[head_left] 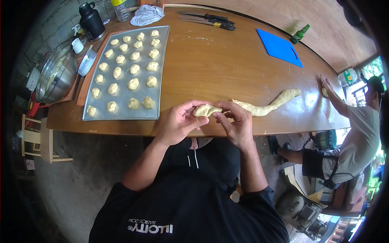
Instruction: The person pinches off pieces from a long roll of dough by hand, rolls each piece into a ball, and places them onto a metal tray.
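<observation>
Between my two hands, just above the table's near edge, is a small piece of dough [206,110]. My left hand [183,120] curls around its left side, thumb on the front. The fingers and thumb of my right hand [234,120] pinch its right end. A long rope of dough [270,106] lies on the table to the right, its left end partly hidden behind my right hand. On the left, a metal baking tray [121,115] carries rows of small dough balls [133,84].
A co-worker [351,133] at the table's right end presses a hand on dough. Knives [212,21], a blue cutting board [278,47] and a green bottle [300,34] lie toward the far edge. A metal bowl [56,73] and a black flask [91,22] stand left of the tray.
</observation>
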A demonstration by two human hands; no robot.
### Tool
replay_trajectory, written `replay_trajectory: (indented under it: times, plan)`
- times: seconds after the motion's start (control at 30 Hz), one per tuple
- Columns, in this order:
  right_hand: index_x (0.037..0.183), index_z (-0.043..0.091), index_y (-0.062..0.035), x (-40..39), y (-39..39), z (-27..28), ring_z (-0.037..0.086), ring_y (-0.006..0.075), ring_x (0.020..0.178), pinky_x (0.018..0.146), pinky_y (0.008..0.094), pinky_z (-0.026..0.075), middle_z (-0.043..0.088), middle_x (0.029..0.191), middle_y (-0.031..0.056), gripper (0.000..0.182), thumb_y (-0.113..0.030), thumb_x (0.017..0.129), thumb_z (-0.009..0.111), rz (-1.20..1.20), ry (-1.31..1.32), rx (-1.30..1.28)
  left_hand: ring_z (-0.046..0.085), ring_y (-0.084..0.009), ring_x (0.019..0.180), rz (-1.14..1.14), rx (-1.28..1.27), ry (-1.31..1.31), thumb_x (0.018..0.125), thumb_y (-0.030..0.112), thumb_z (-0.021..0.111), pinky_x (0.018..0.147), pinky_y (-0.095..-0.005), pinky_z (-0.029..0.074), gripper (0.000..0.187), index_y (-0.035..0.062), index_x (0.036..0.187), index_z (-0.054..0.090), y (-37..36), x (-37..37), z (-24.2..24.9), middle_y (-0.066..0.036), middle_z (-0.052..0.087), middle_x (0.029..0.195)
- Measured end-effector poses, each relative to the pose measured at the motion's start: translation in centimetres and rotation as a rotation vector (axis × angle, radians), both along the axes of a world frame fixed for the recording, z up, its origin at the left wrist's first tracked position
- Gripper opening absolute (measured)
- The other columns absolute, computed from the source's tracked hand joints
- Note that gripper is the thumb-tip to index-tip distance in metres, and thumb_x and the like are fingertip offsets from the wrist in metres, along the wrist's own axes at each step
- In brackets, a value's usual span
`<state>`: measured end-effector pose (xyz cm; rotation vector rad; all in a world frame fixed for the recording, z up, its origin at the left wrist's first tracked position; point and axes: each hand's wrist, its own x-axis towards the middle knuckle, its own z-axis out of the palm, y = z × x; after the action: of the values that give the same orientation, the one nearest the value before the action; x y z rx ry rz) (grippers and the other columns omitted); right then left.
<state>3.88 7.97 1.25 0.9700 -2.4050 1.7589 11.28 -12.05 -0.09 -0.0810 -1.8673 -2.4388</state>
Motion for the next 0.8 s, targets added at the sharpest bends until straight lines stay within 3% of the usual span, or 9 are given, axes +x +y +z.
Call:
replay_trajectory:
  times: [0.03, 0.1, 0.2, 0.3, 0.5, 0.67, 0.73, 0.8]
  plan:
    - [0.119, 0.081, -0.0029, 0.1, 0.0, 0.2, 0.078, 0.0208, 0.089, 0.076, 0.0335, 0.065, 0.081, 0.105, 0.0118, 0.024, -0.004, 0.095, 0.084, -0.017, 0.016, 0.005, 0.07, -0.0073, 0.084, -0.002, 0.0, -0.001, 0.108, 0.022, 0.077, 0.074, -0.0254, 0.06, 0.035, -0.001, 0.133, 0.072, 0.0, 0.0, 0.0, -0.004, 0.079, 0.106]
    - [0.119, 0.08, -0.0027, 0.1, 0.3, 0.5, 0.079, 0.0205, 0.088, 0.076, 0.0334, 0.066, 0.081, 0.104, 0.0113, 0.024, -0.004, 0.095, 0.083, 0.017, 0.093, 0.081, 0.07, -0.0082, 0.09, 0.038, -0.259, 0.075, 0.108, 0.015, 0.075, 0.077, -0.0239, 0.059, 0.031, -0.006, 0.131, 0.07, 0.0, -0.1, -0.1, -0.007, 0.078, 0.111]
    - [0.119, 0.08, -0.0022, 0.1, 0.5, 0.3, 0.079, 0.0204, 0.086, 0.076, 0.033, 0.066, 0.079, 0.102, 0.01, 0.024, -0.003, 0.095, 0.083, 0.057, 0.174, 0.139, 0.068, -0.006, 0.09, 0.025, -0.296, 0.073, 0.108, 0.013, 0.075, 0.076, -0.0228, 0.058, 0.027, -0.0053, 0.127, 0.07, -0.2, -0.2, -0.7, -0.006, 0.077, 0.107]
    - [0.118, 0.079, -0.002, 0.3, 0.4, 0.3, 0.078, 0.0211, 0.085, 0.075, 0.0323, 0.066, 0.078, 0.103, 0.0092, 0.023, -0.003, 0.095, 0.082, 0.054, 0.151, 0.107, 0.067, -0.0041, 0.08, 0.074, -0.282, 0.1, 0.107, 0.019, 0.077, 0.068, -0.023, 0.056, 0.026, -0.0025, 0.121, 0.073, -0.1, -0.2, -0.8, -0.003, 0.077, 0.099]
    - [0.12, 0.077, -0.0023, 0.2, 0.9, 1.2, 0.078, 0.022, 0.09, 0.074, 0.032, 0.066, 0.077, 0.11, 0.0099, 0.025, -0.005, 0.096, 0.083, 0.13, 0.1, 0.047, 0.069, -0.0062, 0.083, -0.044, -0.04, 0.039, 0.109, 0.017, 0.074, 0.068, -0.0245, 0.06, 0.023, -0.0022, 0.122, 0.072, -0.2, 0.0, -0.7, -0.007, 0.076, 0.106]
    - [0.126, 0.076, -0.004, 0.6, 0.5, 0.5, 0.078, 0.0208, 0.092, 0.074, 0.0325, 0.066, 0.077, 0.112, 0.0092, 0.034, -0.009, 0.095, 0.086, 0.085, -0.002, 0.026, 0.072, -0.0077, 0.089, 0.039, -0.11, 0.116, 0.109, 0.012, 0.072, 0.074, -0.0255, 0.064, 0.023, -0.0051, 0.124, 0.07, 0.7, 0.0, -0.4, -0.008, 0.075, 0.108]
    - [0.124, 0.078, -0.0046, 1.3, -0.1, 1.1, 0.078, 0.0201, 0.093, 0.075, 0.032, 0.066, 0.078, 0.112, 0.0095, 0.031, -0.009, 0.094, 0.087, -0.017, -0.303, -0.161, 0.072, -0.0083, 0.091, 0.04, -0.117, 0.125, 0.109, 0.011, 0.072, 0.076, -0.0258, 0.065, 0.023, -0.0058, 0.125, 0.069, 0.5, 0.0, -0.4, -0.008, 0.075, 0.108]
    - [0.122, 0.079, -0.0045, 1.0, 0.3, 1.1, 0.078, 0.02, 0.093, 0.075, 0.0318, 0.066, 0.079, 0.111, 0.0099, 0.028, -0.007, 0.095, 0.086, 0.03, -0.218, -0.085, 0.074, -0.0091, 0.093, 0.023, -0.155, 0.141, 0.109, 0.012, 0.072, 0.078, -0.0261, 0.066, 0.023, -0.0056, 0.124, 0.069, 0.4, 0.0, -0.6, -0.009, 0.075, 0.107]
